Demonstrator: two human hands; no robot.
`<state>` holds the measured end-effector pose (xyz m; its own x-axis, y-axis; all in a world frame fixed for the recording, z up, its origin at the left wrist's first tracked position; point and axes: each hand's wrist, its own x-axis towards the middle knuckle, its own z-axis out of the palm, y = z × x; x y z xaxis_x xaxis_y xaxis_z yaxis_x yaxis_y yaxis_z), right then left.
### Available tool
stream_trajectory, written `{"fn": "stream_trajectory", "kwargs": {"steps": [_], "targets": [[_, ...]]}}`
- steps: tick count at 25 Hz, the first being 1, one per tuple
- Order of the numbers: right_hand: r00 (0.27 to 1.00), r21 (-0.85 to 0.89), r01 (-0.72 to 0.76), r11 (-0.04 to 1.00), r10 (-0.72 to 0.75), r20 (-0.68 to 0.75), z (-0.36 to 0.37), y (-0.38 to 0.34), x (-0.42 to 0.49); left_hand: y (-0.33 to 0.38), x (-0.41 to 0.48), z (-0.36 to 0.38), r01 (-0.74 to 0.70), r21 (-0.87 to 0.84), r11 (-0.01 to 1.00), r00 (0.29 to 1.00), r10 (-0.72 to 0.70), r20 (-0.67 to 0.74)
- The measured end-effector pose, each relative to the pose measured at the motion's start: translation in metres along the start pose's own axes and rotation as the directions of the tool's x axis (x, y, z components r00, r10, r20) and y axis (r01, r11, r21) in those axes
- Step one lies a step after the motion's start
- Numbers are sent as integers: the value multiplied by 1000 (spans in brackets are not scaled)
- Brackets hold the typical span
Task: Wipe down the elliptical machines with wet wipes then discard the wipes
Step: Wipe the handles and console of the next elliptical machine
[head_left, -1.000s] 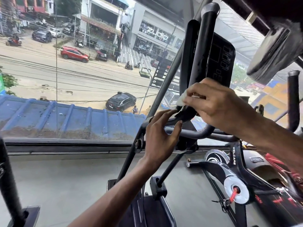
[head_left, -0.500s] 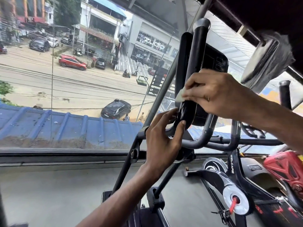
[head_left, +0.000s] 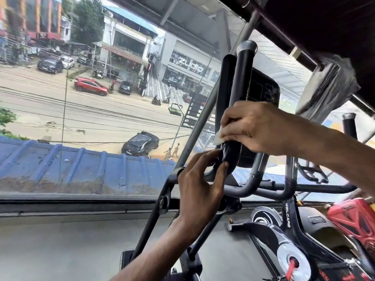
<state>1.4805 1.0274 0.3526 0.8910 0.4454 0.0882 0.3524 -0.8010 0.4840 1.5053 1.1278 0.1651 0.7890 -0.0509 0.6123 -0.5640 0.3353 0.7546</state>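
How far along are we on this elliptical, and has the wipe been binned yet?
Done: nothing can be confirmed; no surface looks visibly wiped. In hand: the right hand presses the white wipe on the left edge of the console while the left hand pinches its lower corner. Left: likely the handlebars below, then discarding the wipe.

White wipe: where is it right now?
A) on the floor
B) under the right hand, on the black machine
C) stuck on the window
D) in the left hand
B: the white wipe pokes out from under the right hand, pressed on the black console; the left hand only holds the console's bottom edge.
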Motion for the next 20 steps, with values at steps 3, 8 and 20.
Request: {"fn": "stream_trajectory", "kwargs": {"steps": [3,8,20], "targets": [[993,-63,-99,993,94,-74,-10,13,13,1,1,1,-11,1,1000,1000,11,-1],[988,-37,-103,994,107,112,-20,14,27,5,8,0,-38,-32,999,999,40,36],[963,3,-214,977,212,-168,-26,45,30,13,41,5,-34,-63,997,993,41,114]]}}
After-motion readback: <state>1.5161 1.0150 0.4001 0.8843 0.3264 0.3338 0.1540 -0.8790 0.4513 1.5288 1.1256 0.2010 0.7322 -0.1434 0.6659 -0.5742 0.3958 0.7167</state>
